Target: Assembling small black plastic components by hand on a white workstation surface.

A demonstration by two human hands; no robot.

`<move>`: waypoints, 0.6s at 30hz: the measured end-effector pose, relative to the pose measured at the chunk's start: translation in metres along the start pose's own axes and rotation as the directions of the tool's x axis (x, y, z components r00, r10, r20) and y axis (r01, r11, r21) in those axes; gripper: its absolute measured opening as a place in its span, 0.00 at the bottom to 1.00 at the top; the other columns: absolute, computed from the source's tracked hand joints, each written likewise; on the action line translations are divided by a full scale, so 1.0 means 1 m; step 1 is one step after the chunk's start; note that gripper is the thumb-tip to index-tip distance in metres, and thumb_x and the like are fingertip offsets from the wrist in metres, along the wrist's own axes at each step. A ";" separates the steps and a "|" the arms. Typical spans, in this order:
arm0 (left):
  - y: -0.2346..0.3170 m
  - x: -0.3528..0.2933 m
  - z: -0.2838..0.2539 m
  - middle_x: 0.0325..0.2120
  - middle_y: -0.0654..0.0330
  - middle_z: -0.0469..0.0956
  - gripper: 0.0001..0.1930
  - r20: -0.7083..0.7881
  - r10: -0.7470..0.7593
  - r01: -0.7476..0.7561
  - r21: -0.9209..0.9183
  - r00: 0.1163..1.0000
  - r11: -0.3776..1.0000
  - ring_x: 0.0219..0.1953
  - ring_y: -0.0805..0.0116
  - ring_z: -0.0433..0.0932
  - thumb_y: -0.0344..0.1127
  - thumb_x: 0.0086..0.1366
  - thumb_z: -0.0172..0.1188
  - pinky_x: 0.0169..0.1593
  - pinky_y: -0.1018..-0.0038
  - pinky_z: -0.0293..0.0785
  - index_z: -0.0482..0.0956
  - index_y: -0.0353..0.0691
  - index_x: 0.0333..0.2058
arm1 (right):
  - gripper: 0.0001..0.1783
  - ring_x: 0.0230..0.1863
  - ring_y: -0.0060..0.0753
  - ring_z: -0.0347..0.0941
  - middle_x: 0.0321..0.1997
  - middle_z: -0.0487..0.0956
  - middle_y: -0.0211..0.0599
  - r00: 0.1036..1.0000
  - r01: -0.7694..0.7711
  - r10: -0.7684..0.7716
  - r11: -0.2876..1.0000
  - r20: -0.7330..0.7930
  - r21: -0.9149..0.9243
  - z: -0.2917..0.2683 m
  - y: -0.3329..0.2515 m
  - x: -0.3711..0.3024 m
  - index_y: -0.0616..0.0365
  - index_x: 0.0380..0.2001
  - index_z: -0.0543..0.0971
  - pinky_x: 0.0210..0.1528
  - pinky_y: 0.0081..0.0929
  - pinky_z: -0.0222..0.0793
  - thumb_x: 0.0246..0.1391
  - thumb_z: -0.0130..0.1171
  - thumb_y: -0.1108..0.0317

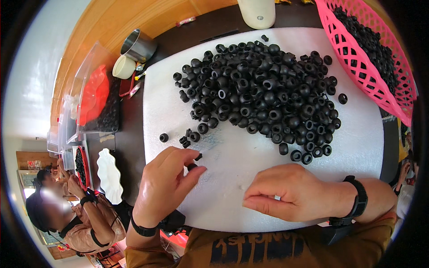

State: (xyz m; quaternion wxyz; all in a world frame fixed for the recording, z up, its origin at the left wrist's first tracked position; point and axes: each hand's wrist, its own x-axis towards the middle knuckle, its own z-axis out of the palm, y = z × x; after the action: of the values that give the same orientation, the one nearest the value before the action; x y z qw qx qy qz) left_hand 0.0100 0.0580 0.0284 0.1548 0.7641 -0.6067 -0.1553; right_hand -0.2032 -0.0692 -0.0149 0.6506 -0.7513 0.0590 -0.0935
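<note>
My left hand (163,181) is closed over the white foam sheet (214,196), its fingers around small black plastic parts (192,166); a dark bit also shows at the fingertip. To its right, my right hand (286,192) hovers low over the sheet with thumb and fingers pinched together; whether anything is between them is hidden. Beyond both hands lies a large heap of hollow, rounded black plastic pieces (250,85). A few black pieces (194,136) sit apart from the heap, just beyond my left hand, and one single ring (164,137) rests farther left.
A pink lattice basket (357,67) of small black parts stands at the far right. At left are a clear plastic box (85,89), a metal cup (137,46) and a white wavy dish (109,176). A white container (258,13) stands at the back. Another person (85,219) works at left.
</note>
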 end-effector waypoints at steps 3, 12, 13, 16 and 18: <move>0.020 0.003 0.004 0.25 0.62 0.78 0.18 -0.137 0.116 -0.144 -0.217 0.984 0.965 0.15 0.74 0.68 0.29 0.46 0.73 0.20 0.79 0.64 0.79 0.39 0.37 | 0.11 0.28 0.34 0.73 0.26 0.75 0.38 0.994 -0.051 0.065 0.988 -0.090 0.149 -0.002 0.000 0.000 0.60 0.34 0.77 0.32 0.29 0.68 0.60 0.55 0.62; 0.038 0.025 0.029 0.29 0.58 0.81 0.20 -0.280 0.416 -0.493 -0.322 0.865 0.808 0.25 0.64 0.80 0.32 0.43 0.75 0.25 0.75 0.71 0.78 0.38 0.36 | 0.19 0.34 0.18 0.72 0.33 0.78 0.29 0.959 -0.245 0.254 0.524 0.124 0.816 -0.014 0.004 0.001 0.61 0.41 0.78 0.41 0.19 0.70 0.64 0.49 0.55; 0.035 0.025 0.031 0.31 0.57 0.80 0.21 -0.268 0.411 -0.482 -0.307 0.871 0.821 0.27 0.64 0.79 0.32 0.43 0.75 0.27 0.75 0.72 0.78 0.37 0.37 | 0.19 0.34 0.18 0.72 0.33 0.78 0.29 0.959 -0.244 0.257 0.525 0.121 0.816 -0.014 0.003 0.001 0.61 0.41 0.78 0.41 0.19 0.70 0.64 0.49 0.55; 0.033 0.025 0.034 0.33 0.55 0.79 0.22 -0.265 0.400 -0.469 -0.302 0.878 0.830 0.29 0.63 0.78 0.32 0.42 0.75 0.29 0.75 0.72 0.78 0.37 0.38 | 0.19 0.34 0.18 0.72 0.32 0.78 0.30 0.941 -0.261 0.313 0.430 0.129 0.864 -0.016 -0.001 0.001 0.62 0.40 0.78 0.41 0.19 0.71 0.64 0.50 0.55; 0.031 0.026 0.035 0.34 0.54 0.78 0.23 -0.273 0.391 -0.465 -0.315 0.879 0.827 0.29 0.63 0.78 0.32 0.42 0.74 0.29 0.74 0.72 0.78 0.36 0.39 | 0.19 0.34 0.18 0.72 0.32 0.78 0.30 0.948 -0.250 0.297 0.477 0.113 0.843 -0.017 -0.001 0.002 0.62 0.41 0.78 0.41 0.19 0.71 0.64 0.50 0.55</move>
State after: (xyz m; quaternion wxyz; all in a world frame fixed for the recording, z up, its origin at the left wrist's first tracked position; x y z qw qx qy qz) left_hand -0.0267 0.0244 0.0091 0.3865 0.5760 -0.7041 -0.1517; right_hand -0.2048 -0.0855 -0.0113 0.9375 -0.3175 0.1404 -0.0236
